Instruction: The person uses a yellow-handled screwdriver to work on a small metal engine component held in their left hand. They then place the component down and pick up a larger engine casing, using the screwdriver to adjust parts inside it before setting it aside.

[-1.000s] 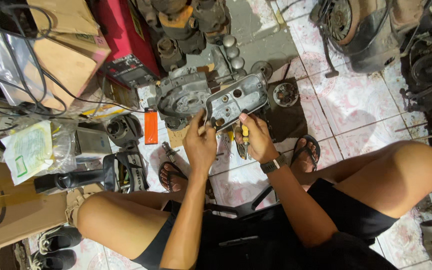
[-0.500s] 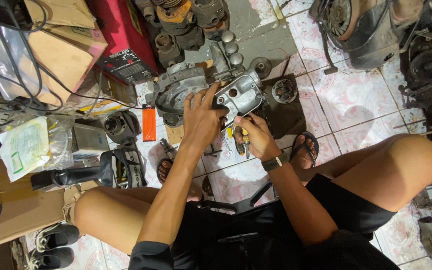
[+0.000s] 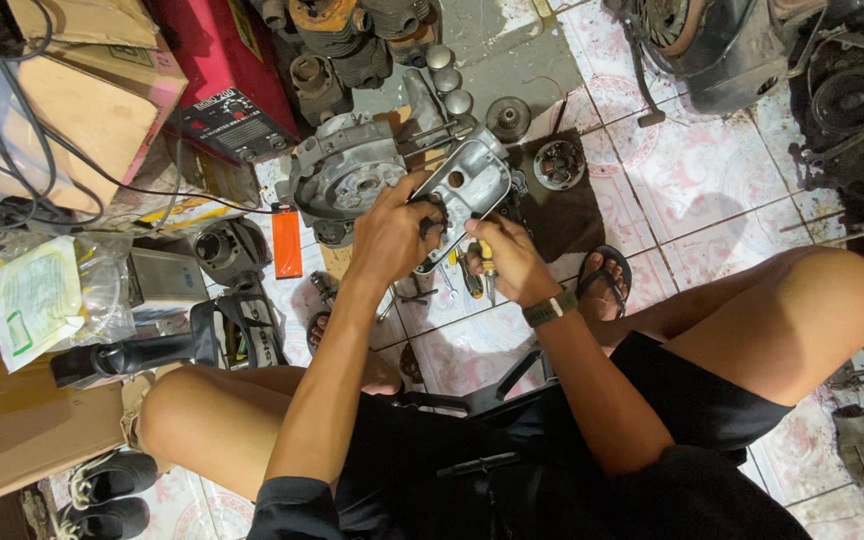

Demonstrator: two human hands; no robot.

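A grey metal engine cover point(image 3: 472, 185) is held tilted above the tiled floor in front of me. My left hand point(image 3: 392, 235) grips its near left edge. My right hand point(image 3: 512, 262) sits just below the cover and holds a screwdriver with a yellow and black handle point(image 3: 487, 265), the blade pointing down. A larger grey engine casing point(image 3: 347, 180) lies on the floor just left of the cover. I wear a dark wrist watch point(image 3: 549, 310) on the right arm.
A dark cloth point(image 3: 567, 215) with a round gear part point(image 3: 559, 163) lies to the right of the cover. A red machine point(image 3: 227, 75), cardboard boxes point(image 3: 82, 105) and cables crowd the left. Engine parts stand at the top and right. An orange lighter-like item point(image 3: 287, 243) lies at left.
The cover has been lifted and turned from lying open-side-up to a tilted position. My left hand has shifted up along its left edge. My right hand stayed below it with the screwdriver.
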